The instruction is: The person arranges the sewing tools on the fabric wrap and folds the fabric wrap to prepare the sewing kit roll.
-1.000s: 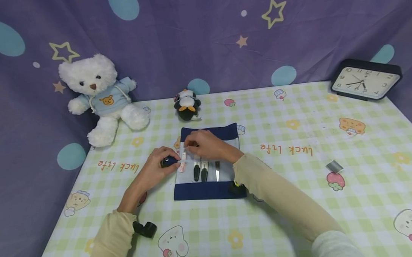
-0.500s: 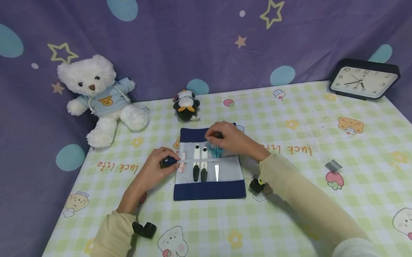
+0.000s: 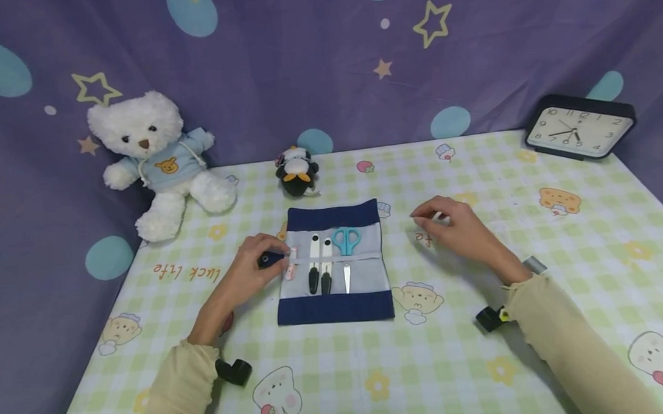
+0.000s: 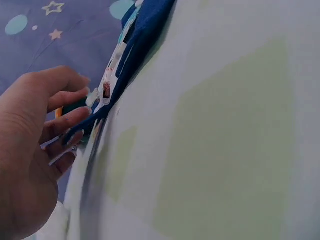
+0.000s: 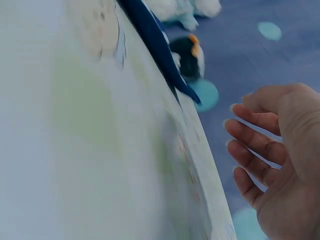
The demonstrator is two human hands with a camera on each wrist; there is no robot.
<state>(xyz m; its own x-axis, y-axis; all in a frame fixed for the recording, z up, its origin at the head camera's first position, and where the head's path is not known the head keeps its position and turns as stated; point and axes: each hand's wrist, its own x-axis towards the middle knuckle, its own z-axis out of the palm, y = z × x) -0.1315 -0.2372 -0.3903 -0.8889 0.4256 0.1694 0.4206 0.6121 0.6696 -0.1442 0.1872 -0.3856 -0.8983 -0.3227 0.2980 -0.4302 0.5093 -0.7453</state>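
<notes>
A navy-edged fabric pouch (image 3: 335, 308) lies unrolled on the tablecloth with its pale grey inside up. Under its cross band sit turquoise-handled scissors (image 3: 346, 239), two slim white tools with black ends (image 3: 314, 262) and, at the left edge, a small pink-and-white item (image 3: 290, 272). My left hand (image 3: 245, 268) pinches the pouch's navy tab (image 3: 270, 259), which carries a snap; the left wrist view shows the blue cloth between the fingers. To the right of the pouch, my right hand (image 3: 464, 230) hovers with loosely bent fingers, holding nothing.
A small silvery-grey square (image 3: 535, 264) lies partly behind my right wrist. Along the back stand a white teddy bear (image 3: 168, 170), a penguin plush (image 3: 297, 173) and a black-framed clock (image 3: 581, 127). A purple curtain (image 3: 305, 68) hangs behind the table.
My right hand has moved from over the pouch, past the scissors, to the right of it, uncovering the tools. My left hand stays on the tab.
</notes>
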